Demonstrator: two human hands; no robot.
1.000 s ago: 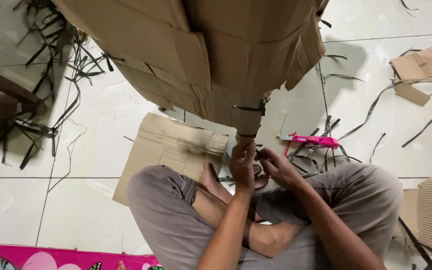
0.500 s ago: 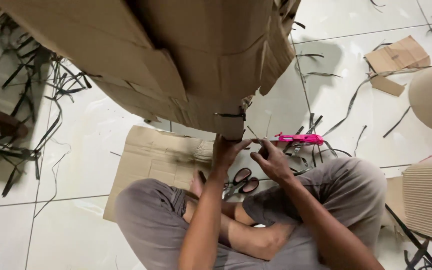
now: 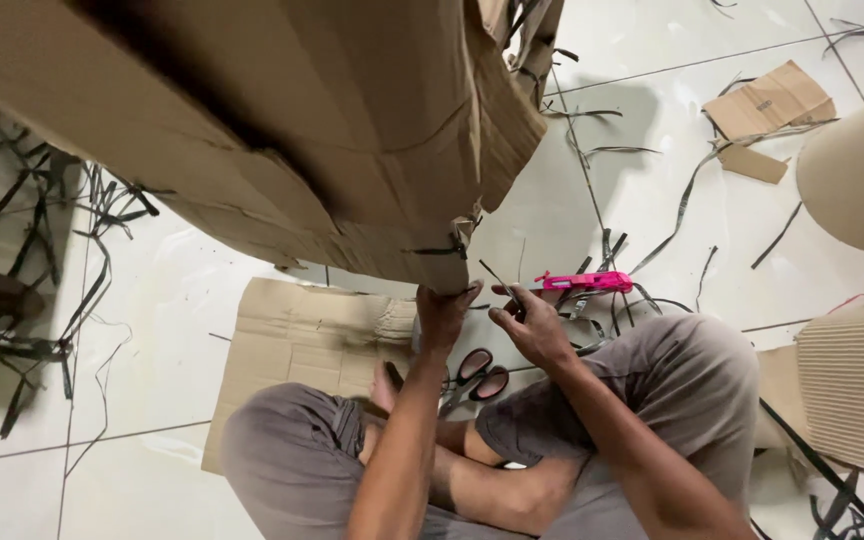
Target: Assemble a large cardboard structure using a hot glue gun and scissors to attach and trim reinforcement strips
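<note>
Cardboard bundle (image 3: 282,130): a large stack of flattened brown cardboard is held up over the lap, filling the upper left of the view; its lowest corner hangs just above the hands.
Strap: a thin dark plastic strap (image 3: 500,283) is seen at that lower corner, running toward the right hand.
Left hand (image 3: 444,315): it is closed on the bottom edge of the cardboard bundle, fingers curled around the corner.
Right hand (image 3: 530,325): it is pinched shut on the end of the strap, just beside the left hand.
Scissors (image 3: 480,372): a pair with dark red handles is lying on the floor between the crossed legs, below both hands, untouched.
Pink cutter (image 3: 584,282): it is lying on the white tiled floor (image 3: 172,300), near the right hand.
Flat cardboard sheet (image 3: 302,335): it is spread on the floor under the left knee.
Loose straps (image 3: 42,250): dark cut lengths are scattered at the left.
Cardboard scraps (image 3: 767,105): these are lying well apart at the upper right.
</note>
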